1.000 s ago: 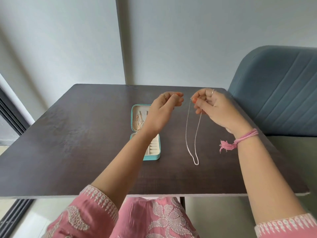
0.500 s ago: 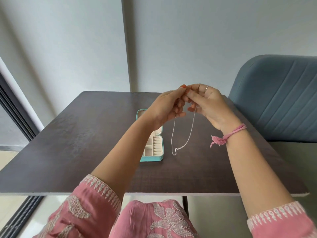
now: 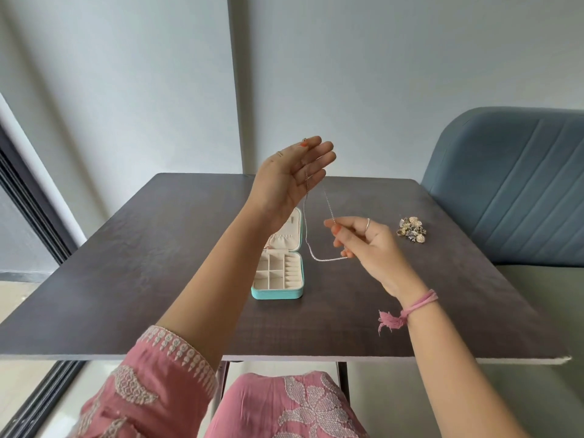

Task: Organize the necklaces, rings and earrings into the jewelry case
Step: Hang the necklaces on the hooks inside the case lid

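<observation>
The left hand (image 3: 292,177) pinches 1 end of the thin silver necklace (image 3: 306,229) at its raised fingertips, other fingers straight; the right hand (image 3: 360,241) pinches the other strand lower. The chain sags above the surface (image 3: 158,263), beside the open jewelry case (image 3: 279,276). Light, limp, tangle-prone; best held near the ends.

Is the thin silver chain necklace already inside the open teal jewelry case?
No, the thin silver chain necklace hangs between both hands beside the open teal jewelry case.
</observation>
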The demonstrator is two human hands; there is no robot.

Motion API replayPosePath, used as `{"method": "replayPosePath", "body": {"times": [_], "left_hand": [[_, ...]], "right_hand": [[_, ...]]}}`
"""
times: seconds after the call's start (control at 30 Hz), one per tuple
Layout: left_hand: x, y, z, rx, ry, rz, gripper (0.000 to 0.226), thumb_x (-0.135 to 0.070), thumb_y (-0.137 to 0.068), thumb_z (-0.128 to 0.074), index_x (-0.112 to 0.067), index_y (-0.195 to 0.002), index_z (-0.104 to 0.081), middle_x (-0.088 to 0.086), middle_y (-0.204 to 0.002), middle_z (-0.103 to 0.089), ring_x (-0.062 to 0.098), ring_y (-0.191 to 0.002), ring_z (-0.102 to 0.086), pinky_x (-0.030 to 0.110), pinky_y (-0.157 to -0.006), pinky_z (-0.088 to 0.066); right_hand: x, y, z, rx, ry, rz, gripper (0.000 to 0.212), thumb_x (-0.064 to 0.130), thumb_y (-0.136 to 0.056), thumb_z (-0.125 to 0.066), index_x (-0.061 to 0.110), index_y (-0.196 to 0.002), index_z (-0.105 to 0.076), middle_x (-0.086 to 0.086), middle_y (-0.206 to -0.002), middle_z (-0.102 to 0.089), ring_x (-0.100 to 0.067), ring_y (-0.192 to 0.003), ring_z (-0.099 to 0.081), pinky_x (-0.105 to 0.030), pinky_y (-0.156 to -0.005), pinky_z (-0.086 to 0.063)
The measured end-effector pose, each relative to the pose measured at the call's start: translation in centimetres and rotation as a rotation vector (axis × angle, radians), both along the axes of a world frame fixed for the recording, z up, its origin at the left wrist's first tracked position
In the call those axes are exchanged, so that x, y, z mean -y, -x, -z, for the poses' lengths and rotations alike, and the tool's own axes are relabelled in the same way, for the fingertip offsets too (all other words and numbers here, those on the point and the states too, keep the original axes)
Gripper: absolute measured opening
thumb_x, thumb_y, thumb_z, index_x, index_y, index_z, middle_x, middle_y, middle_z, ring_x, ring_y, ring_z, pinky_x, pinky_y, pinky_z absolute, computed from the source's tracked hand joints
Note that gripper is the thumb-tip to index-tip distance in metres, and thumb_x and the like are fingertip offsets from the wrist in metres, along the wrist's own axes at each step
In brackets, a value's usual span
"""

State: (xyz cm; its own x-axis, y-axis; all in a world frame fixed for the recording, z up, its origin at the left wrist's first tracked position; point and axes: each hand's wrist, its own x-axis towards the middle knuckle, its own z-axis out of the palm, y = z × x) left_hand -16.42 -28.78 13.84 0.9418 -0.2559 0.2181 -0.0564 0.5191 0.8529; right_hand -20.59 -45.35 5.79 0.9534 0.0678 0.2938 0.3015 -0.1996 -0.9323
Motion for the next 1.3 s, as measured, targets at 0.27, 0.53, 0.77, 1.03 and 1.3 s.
{"method": "replayPosePath", "body": {"times": [0.27,0.53,0.77,1.03,1.3], "left_hand": [[0.6,0.6,0.5,0.037,-0.168,-0.165,0.026,-0.031,-0.098,-0.051,-0.009,-0.105,-0.064,0.007,-0.103,-0.073,0.017,-0.097,-0.070,0.030,-0.087,-0.056],[0.1,2.1,1.0,0.141,-0.378,0.045,0.032,-0.028,-0.102,-0.038,-0.012,-0.108,-0.066,0.006,-0.095,-0.075,0.020,-0.091,-0.070,0.033,-0.084,-0.053],[-0.4,3.0,1.5,0.219,-0.367,0.082,0.035,-0.020,-0.102,-0.037,-0.006,-0.095,-0.068,0.009,-0.082,-0.074,0.020,-0.074,-0.071,0.032,-0.078,-0.055],[-0.5,3.2,0.8,0.123,-0.159,0.126,0.030,-0.020,-0.099,-0.040,-0.010,-0.097,-0.069,0.004,-0.081,-0.074,0.013,-0.071,-0.070,0.023,-0.068,-0.054],[-1.5,2.4,0.2,-0.034,0.164,0.112,0.023,-0.014,-0.097,-0.043,-0.009,-0.105,-0.064,0.003,-0.097,-0.074,0.012,-0.088,-0.071,0.022,-0.077,-0.056]], "right_hand": [[-1.3,2.9,-2.7,0.395,0.654,0.011,0.017,0.022,-0.091,-0.064,0.015,-0.103,-0.074,0.017,-0.076,-0.055,0.002,-0.069,-0.057,-0.004,-0.061,-0.038],[-1.9,4.7,-8.1,0.388,0.545,0.066,0.008,0.024,-0.086,-0.070,0.018,-0.081,-0.074,0.026,-0.054,-0.057,0.003,-0.054,-0.053,-0.005,-0.054,-0.036],[-0.5,1.6,-10.2,0.185,0.232,0.045,0.015,0.032,-0.091,-0.064,0.020,-0.082,-0.068,0.011,-0.059,-0.060,-0.012,-0.043,-0.050,-0.032,-0.055,-0.052],[-1.5,0.1,-7.7,-0.014,-0.276,-0.002,0.016,0.026,-0.090,-0.064,0.015,-0.079,-0.067,0.004,-0.054,-0.045,-0.007,-0.039,-0.032,-0.019,-0.041,-0.035],[-2.4,0.4,-2.6,-0.013,-0.254,-0.010,0.012,0.019,-0.093,-0.059,0.017,-0.096,-0.070,0.008,-0.056,-0.050,-0.007,-0.048,-0.041,-0.022,-0.054,-0.045]]}}
